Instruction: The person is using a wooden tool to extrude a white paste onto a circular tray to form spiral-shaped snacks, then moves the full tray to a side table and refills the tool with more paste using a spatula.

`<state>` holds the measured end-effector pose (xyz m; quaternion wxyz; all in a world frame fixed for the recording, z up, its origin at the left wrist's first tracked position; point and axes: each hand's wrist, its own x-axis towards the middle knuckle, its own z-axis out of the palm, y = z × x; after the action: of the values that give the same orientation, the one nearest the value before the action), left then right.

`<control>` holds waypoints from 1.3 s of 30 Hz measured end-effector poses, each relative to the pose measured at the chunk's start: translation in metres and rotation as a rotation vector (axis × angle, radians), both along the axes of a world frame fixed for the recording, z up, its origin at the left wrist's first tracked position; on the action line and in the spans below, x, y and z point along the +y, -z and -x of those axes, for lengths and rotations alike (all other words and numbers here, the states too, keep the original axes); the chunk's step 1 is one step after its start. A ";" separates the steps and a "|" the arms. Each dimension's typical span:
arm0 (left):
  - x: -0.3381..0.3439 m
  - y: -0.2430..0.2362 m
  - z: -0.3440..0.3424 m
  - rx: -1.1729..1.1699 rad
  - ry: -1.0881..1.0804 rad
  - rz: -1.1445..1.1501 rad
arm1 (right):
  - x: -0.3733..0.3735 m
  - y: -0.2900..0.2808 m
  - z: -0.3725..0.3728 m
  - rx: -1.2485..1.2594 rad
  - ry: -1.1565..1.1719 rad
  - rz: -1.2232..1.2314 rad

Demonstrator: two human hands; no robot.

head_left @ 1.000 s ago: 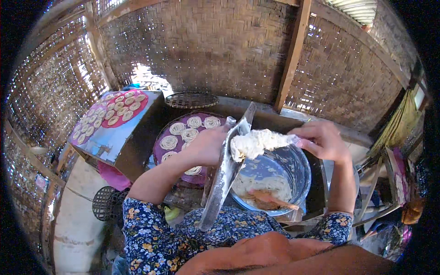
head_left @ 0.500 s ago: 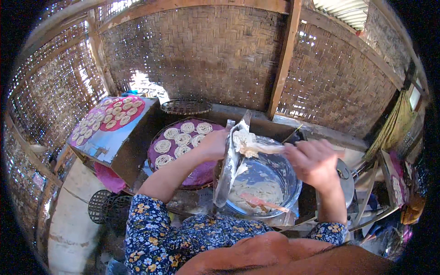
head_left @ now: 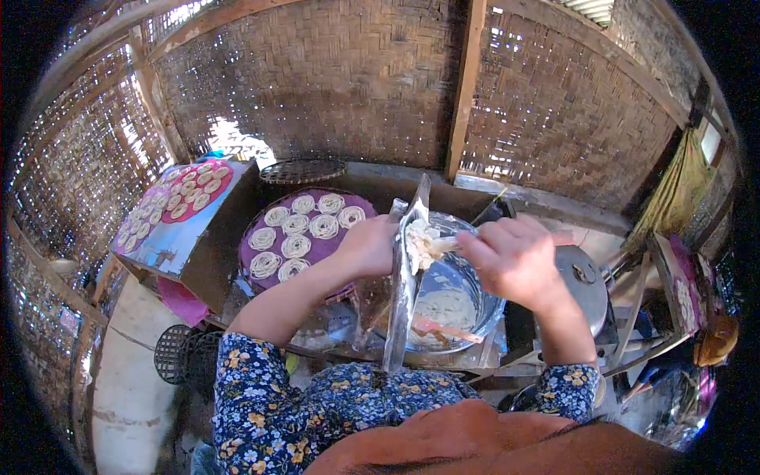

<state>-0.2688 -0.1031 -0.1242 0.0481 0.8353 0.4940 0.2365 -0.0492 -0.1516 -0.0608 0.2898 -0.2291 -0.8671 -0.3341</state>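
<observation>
My left hand [head_left: 370,247] is closed around the side of a long wooden press [head_left: 398,305] smeared with pale dough. The press stands tilted over the basin's left side, and it hides part of my fingers. A lump of sticky dough [head_left: 421,244] clings to its upper middle. In my right hand [head_left: 513,255] is a wooden spatula [head_left: 448,245], its dough-coated end against that lump and its handle sticking out to the right. Beneath lies a metal basin [head_left: 497,313] with dough [head_left: 450,307] in its bottom and a second, reddish spatula [head_left: 451,331] resting inside.
Left of the basin, a round tray with purple cloth [head_left: 255,228] bears several noodle-like dough coils. Farther left, a box [head_left: 218,253] carries more coils on pink cloth. A lidded metal pot [head_left: 582,289] stands at the right. Woven bamboo walls [head_left: 317,87] enclose the space.
The press has turned more edge-on and reaches lower toward me. My right hand has moved slightly left with the spatula, pushing at the dough. The whole view has shifted a little.
</observation>
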 end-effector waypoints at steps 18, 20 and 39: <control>0.095 0.040 0.073 -0.906 0.580 0.800 | 0.029 0.049 -0.016 0.444 0.079 0.209; 0.094 0.037 0.075 -1.096 0.543 1.139 | 0.020 0.044 -0.013 0.501 0.036 0.503; 0.024 -0.007 0.045 -0.159 0.122 0.081 | -0.008 -0.011 0.063 -0.158 0.192 0.059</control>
<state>-0.3134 -0.0789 -0.1176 0.1352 0.8399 0.4458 0.2784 -0.1117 -0.1596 -0.0497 0.1805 -0.2923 -0.8708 -0.3517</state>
